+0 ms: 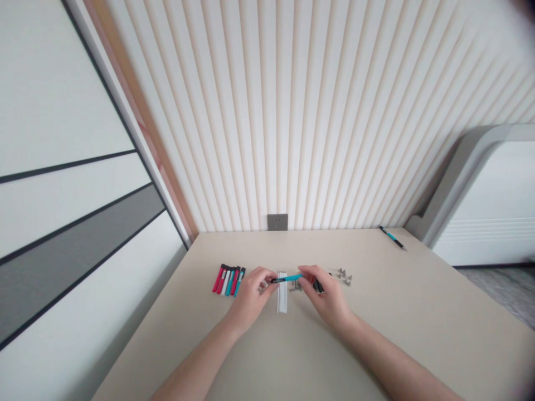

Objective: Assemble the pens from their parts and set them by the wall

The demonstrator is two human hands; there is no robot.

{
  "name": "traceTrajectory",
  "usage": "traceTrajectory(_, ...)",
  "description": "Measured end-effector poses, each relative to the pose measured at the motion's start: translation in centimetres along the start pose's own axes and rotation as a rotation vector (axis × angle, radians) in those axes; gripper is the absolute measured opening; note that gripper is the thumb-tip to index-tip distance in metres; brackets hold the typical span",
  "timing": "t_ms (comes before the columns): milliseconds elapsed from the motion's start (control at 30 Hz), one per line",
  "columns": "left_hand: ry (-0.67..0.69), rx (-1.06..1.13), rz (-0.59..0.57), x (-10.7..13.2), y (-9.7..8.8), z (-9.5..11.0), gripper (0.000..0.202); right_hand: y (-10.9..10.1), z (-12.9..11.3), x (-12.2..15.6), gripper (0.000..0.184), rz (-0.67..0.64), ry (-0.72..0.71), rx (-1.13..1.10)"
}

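Note:
My left hand (251, 295) and my right hand (325, 292) hold a teal-and-black pen (288, 278) level between them, one at each end. Its far right end is partly hidden by my right fingers. Under the pen lies a bundle of white sticks (282, 295). Left of my left hand is a row of several red, white and teal marker-like pens (228, 280). Small metal clips (343, 277) lie to the right of my right hand, with more metal pieces (295, 285) beside the white bundle.
A second teal-and-black pen (392, 237) lies at the far right corner of the beige table (418, 317). A grey wall socket (277, 222) sits on the ribbed white wall behind. White panelled furniture (83, 167) runs along the left side.

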State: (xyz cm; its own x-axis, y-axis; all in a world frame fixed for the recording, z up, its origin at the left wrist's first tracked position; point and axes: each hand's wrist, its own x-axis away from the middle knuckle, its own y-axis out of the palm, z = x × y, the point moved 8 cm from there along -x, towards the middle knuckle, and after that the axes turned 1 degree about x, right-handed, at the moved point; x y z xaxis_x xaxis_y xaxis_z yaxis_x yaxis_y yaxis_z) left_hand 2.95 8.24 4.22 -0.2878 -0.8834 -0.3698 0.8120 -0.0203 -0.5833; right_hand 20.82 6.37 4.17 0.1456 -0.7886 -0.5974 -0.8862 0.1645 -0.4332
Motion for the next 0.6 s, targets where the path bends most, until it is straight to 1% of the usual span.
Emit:
traceTrajectory(133,0.057,0.007,0.085,-0.2,-1.5,0.0,0.006,0.4,1.3,-0.1,0.027,-0.03,0.095,0.035)
traceTrajectory(200,0.068,-0.014,0.127,-0.3,-2.3,-0.3,0.007,0.6,1.5,-0.2,0.024,-0.074,0.098,0.09)
traceTrajectory(300,0.061,-0.059,0.148,-0.5,-2.8,-1.0,0.007,1.8,0.8,0.0,0.017,-0.236,-0.015,0.206)
traceTrajectory(367,0.044,-0.067,0.137,-0.5,-2.7,-1.4,0.007,2.9,0.1,0.6,0.018,-0.365,-0.119,0.263)
traceTrajectory(433,0.026,-0.058,0.114,-0.5,-2.3,-1.7,0.008,3.8,-0.4,1.2,0.017,-0.457,-0.195,0.288)
traceTrajectory(500,0.013,-0.05,0.087,-0.5,-1.8,-1.9,0.008,4.3,-0.7,1.6,0.016,-0.508,-0.231,0.296)
traceTrajectory(600,0.002,-0.048,0.054,-0.4,-1.3,-2.1,0.009,4.7,-0.7,1.9,0.016,-0.539,-0.246,0.304)
